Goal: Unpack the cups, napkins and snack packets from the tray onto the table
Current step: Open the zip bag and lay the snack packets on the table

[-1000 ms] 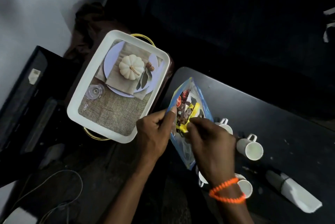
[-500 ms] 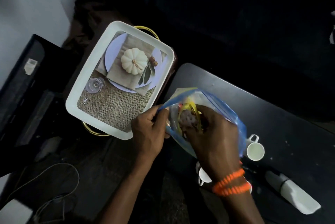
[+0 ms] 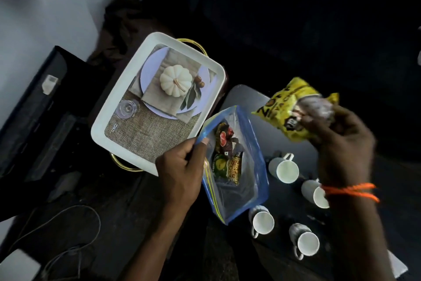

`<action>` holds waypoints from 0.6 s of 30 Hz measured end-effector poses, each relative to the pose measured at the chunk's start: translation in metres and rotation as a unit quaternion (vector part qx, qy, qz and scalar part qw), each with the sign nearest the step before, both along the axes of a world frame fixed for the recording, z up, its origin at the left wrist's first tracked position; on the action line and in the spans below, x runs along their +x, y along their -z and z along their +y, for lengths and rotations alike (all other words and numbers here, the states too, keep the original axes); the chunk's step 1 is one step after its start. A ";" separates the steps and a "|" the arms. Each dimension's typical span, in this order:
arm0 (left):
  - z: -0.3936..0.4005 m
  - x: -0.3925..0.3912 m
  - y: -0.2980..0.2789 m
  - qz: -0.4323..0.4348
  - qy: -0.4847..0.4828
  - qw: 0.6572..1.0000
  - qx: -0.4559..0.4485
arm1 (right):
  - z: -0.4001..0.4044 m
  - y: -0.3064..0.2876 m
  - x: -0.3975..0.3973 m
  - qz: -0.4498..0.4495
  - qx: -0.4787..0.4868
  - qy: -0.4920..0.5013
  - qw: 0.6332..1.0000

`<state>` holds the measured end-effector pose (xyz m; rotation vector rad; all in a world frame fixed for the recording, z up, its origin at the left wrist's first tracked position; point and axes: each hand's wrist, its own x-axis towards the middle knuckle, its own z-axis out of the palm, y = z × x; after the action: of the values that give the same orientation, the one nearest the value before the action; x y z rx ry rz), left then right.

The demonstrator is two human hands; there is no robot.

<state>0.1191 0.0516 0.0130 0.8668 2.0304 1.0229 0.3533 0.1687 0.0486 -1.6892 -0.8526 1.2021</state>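
My left hand (image 3: 182,173) pinches the open rim of a clear zip bag with blue edges (image 3: 250,180), held over the dark table (image 3: 248,103). Inside the bag lie several snack packets (image 3: 227,157), red, green and orange. My right hand (image 3: 339,137), with orange threads on the wrist, grips a yellow snack packet (image 3: 287,107) lifted out to the right above the table. Several white cups (image 3: 284,169) stand on the table right of and below the bag. The white tray (image 3: 118,112) with gold handles sits to the left; its floor is a printed picture of a pumpkin, plate and cloth.
A black box-like unit (image 3: 38,103) lies left of the tray. Cables (image 3: 75,235) trail on the floor at lower left. A white object (image 3: 396,264) shows at the table's lower right, behind my right forearm. A pale wall (image 3: 45,7) fills the upper left.
My right hand has come out of the zip bag holding the yellow packet and moved up and to the right. My left hand keeps hold of the bag's rim.
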 end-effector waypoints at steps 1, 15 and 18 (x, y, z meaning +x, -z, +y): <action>0.000 0.001 -0.001 -0.002 -0.002 1.000 0.001 | 0.002 0.019 -0.002 0.004 -0.026 -0.006 1.000; 0.010 0.022 -0.006 -0.033 0.032 0.999 -0.004 | -0.046 -0.027 -0.041 0.067 -0.002 -0.150 0.986; 0.009 0.026 -0.003 -0.013 0.038 0.999 -0.006 | -0.056 -0.021 -0.080 -0.111 -0.074 -0.374 0.918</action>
<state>0.1447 0.0608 0.0161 0.9113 1.9653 0.9739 0.2738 0.1131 0.0697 -1.6851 -1.6866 1.6150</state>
